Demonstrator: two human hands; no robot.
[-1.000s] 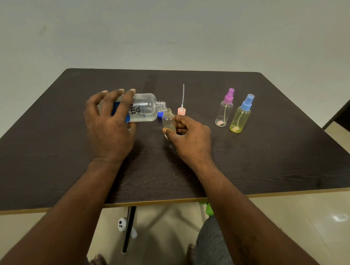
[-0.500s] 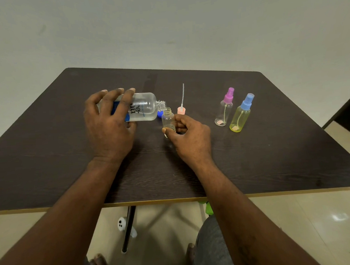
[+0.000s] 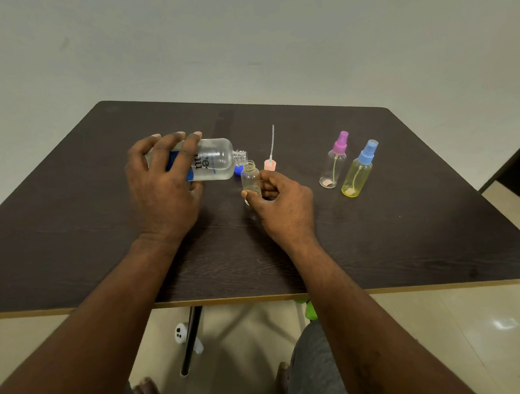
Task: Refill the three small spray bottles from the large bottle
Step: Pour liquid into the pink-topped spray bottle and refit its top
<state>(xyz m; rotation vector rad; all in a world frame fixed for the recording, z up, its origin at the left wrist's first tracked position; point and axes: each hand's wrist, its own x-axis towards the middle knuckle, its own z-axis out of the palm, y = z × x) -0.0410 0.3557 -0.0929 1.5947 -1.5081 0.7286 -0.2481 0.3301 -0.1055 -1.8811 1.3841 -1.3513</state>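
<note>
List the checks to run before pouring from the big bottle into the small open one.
1. Large bottle uncapped and tipped sideways: ok.
2. Its mouth close to the small open bottle neck: ok.
3. Left hand grips large bottle: ok.
4. Right hand grips small open bottle: ok.
5. Fill level inside it: cannot tell.
6. Purple-topped bottle and blue-topped bottle opened: not ok, sprayers on.

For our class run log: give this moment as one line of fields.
left hand: grips large bottle, tipped to mouth of small bottle | right hand: holds small bottle | pink pump: off, on table
</note>
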